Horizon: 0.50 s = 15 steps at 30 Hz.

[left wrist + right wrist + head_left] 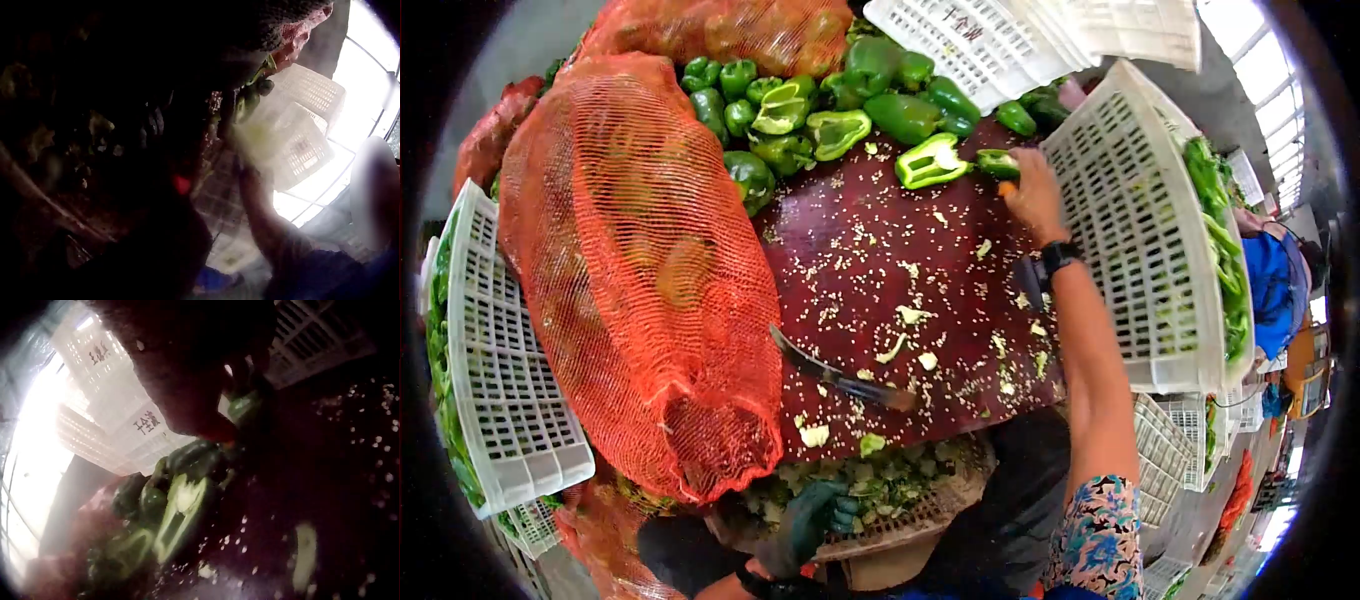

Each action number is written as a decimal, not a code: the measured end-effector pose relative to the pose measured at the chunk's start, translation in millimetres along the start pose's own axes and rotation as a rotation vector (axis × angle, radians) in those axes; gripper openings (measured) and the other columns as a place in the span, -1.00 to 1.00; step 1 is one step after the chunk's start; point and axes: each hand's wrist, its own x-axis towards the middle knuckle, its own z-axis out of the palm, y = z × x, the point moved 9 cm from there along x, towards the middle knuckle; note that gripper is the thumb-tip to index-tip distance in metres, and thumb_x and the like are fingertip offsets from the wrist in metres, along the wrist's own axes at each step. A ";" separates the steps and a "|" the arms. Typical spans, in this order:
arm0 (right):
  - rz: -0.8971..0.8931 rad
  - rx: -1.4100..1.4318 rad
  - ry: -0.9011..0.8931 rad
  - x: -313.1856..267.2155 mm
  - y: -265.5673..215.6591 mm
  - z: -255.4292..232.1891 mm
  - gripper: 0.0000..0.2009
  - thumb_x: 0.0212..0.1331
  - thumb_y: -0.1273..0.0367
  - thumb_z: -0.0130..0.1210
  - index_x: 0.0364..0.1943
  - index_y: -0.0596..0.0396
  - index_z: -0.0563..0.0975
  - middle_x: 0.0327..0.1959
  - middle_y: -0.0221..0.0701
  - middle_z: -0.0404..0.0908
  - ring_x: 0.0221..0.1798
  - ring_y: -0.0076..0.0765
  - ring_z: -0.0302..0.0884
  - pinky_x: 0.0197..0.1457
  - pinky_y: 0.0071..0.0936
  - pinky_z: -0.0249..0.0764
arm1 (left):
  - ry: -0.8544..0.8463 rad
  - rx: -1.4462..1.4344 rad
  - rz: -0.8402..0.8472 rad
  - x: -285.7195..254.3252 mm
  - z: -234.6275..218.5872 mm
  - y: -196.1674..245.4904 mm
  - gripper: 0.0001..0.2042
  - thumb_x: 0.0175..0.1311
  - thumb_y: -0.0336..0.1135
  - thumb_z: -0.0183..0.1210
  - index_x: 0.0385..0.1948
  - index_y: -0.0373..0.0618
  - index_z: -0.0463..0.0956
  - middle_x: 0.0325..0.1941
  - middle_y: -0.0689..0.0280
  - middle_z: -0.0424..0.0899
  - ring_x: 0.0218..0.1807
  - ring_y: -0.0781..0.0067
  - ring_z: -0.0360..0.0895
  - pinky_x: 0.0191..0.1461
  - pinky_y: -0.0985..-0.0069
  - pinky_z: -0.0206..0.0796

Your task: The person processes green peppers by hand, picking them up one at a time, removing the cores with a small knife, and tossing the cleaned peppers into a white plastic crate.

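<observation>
At the far right of the dark red board [870, 290], my right hand [1036, 195] grips a green bell pepper piece [996, 162], with something orange at the thumb tip. In the right wrist view that hand is dark above the pepper [245, 407]. A cut bell pepper half [932, 162], pale inside, lies just left of it. My left hand [808, 518], in a dark green glove, hangs low with loosely curled fingers over a basket [945, 508] of pepper scraps. A curved knife [840, 380] with a wooden handle lies on the board's near part.
Whole and cut green peppers [905, 117] line the far edge. A bulging red mesh sack [650, 260] takes up the left side. White plastic crates stand right [1145, 240], left [510, 360] and at the back [960, 40]. Pale seeds and scraps dot the board.
</observation>
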 end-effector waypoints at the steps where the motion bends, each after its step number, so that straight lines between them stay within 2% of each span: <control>1: 0.002 -0.014 -0.072 11.3 10.3 18.4 -0.52 0.04 0.41 0.18 0.12 -0.17 0.40 0.19 -0.23 0.34 0.15 0.16 0.34 0.10 0.06 0.38 | 0.013 -0.036 -0.028 2.6 -2.4 -2.9 -0.62 0.49 -0.11 -0.06 0.08 -0.26 0.38 -0.14 0.09 0.61 -0.24 0.34 0.55 -0.15 0.35 0.47; 2: 0.004 -0.029 -0.145 16.4 20.3 36.8 -0.52 0.04 0.42 0.18 0.12 -0.19 0.40 0.20 -0.25 0.33 0.16 0.17 0.35 0.09 0.06 0.39 | 0.027 -0.071 -0.057 1.6 -1.4 -3.7 -0.63 0.50 -0.12 -0.06 0.08 -0.26 0.38 -0.13 0.09 0.61 -0.24 0.34 0.55 -0.14 0.34 0.48; 4: -0.008 0.053 -0.144 14.2 29.0 56.8 -0.51 0.03 0.45 0.19 0.12 -0.19 0.39 0.21 -0.25 0.33 0.11 0.15 0.43 0.03 0.04 0.44 | 0.040 -0.096 -0.075 1.7 -5.4 -4.3 -0.63 0.51 -0.13 -0.08 0.08 -0.27 0.38 -0.11 0.09 0.60 -0.23 0.34 0.55 -0.11 0.33 0.48; 5: -0.039 0.047 -0.080 10.9 27.7 53.1 -0.51 0.04 0.45 0.21 0.11 -0.22 0.39 0.21 -0.24 0.33 0.03 0.12 0.49 -0.02 -0.01 0.47 | 0.023 -0.114 -0.058 2.5 -10.2 -9.5 -0.63 0.51 -0.12 -0.08 0.08 -0.27 0.38 -0.10 0.10 0.60 -0.22 0.34 0.55 -0.10 0.33 0.48; 6: 0.021 -0.103 -0.119 8.1 32.0 57.9 -0.55 0.07 0.43 0.22 0.08 -0.19 0.40 0.20 -0.21 0.32 -0.05 0.11 0.52 -0.07 -0.04 0.48 | 0.002 -0.133 -0.039 1.0 -11.9 -13.8 -0.63 0.52 -0.12 -0.08 0.08 -0.27 0.38 -0.10 0.10 0.60 -0.21 0.34 0.55 -0.09 0.33 0.48; 8: 0.078 -0.112 -0.172 -2.0 21.6 41.8 -0.60 0.10 0.41 0.21 0.04 -0.10 0.39 0.13 -0.18 0.39 -0.12 0.13 0.54 -0.07 -0.06 0.49 | -0.002 -0.054 0.010 -6.0 4.0 0.3 -0.62 0.52 -0.11 -0.08 0.09 -0.27 0.37 -0.08 0.11 0.59 -0.17 0.35 0.55 -0.07 0.33 0.47; 10: -0.031 0.035 -0.028 -15.1 13.1 20.1 -0.64 0.12 0.38 0.21 -0.01 0.02 0.38 -0.06 -0.14 0.53 -0.21 0.17 0.53 -0.13 -0.06 0.49 | -0.059 -0.025 0.043 -13.0 14.2 7.3 -0.62 0.52 -0.11 -0.08 0.10 -0.26 0.37 -0.07 0.13 0.59 -0.14 0.35 0.55 -0.05 0.35 0.46; 11: 0.072 0.239 -0.030 -25.3 6.0 3.7 -0.63 0.14 0.38 0.20 0.02 0.10 0.39 -0.31 -0.17 0.59 -0.32 0.00 0.58 -0.29 -0.18 0.49 | -0.112 -0.036 0.044 -12.1 14.4 3.8 -0.61 0.52 -0.10 -0.08 0.11 -0.26 0.37 -0.06 0.13 0.59 -0.12 0.35 0.55 -0.04 0.36 0.45; 12: 0.367 0.528 -0.218 -43.0 9.8 6.6 -0.65 0.19 0.36 0.19 0.03 0.17 0.42 -0.41 -0.22 0.57 -0.43 -0.22 0.58 -0.42 -0.31 0.47 | -0.164 -0.046 0.045 -13.1 16.3 1.0 -0.61 0.52 -0.10 -0.08 0.12 -0.26 0.37 -0.06 0.13 0.59 -0.10 0.36 0.55 -0.02 0.37 0.45; 13: 0.370 0.685 -0.226 -55.2 -7.8 -3.8 -0.64 0.21 0.35 0.18 0.05 0.17 0.45 -0.38 -0.26 0.59 -0.43 -0.31 0.58 -0.44 -0.36 0.48 | -0.165 0.015 0.035 -15.0 20.3 4.0 -0.59 0.51 -0.10 -0.08 0.14 -0.29 0.35 -0.07 0.16 0.59 -0.08 0.35 0.55 0.00 0.37 0.44; 14: 0.376 0.844 -0.241 -72.6 -27.5 -12.3 -0.64 0.24 0.33 0.18 0.07 0.18 0.47 -0.36 -0.30 0.61 -0.43 -0.40 0.58 -0.46 -0.41 0.49 | -0.204 0.048 0.118 -18.4 28.0 13.0 -0.58 0.51 -0.09 -0.07 0.17 -0.26 0.34 -0.01 0.15 0.57 -0.06 0.33 0.55 0.03 0.36 0.44; 15: 0.478 0.953 -0.325 -94.2 -61.6 -31.1 -0.65 0.25 0.31 0.18 0.07 0.16 0.49 -0.32 -0.33 0.63 -0.39 -0.42 0.60 -0.44 -0.42 0.51 | -0.234 0.076 0.198 -23.0 34.8 18.6 -0.56 0.50 -0.09 -0.06 0.20 -0.24 0.32 0.05 0.15 0.54 -0.03 0.31 0.54 0.05 0.35 0.43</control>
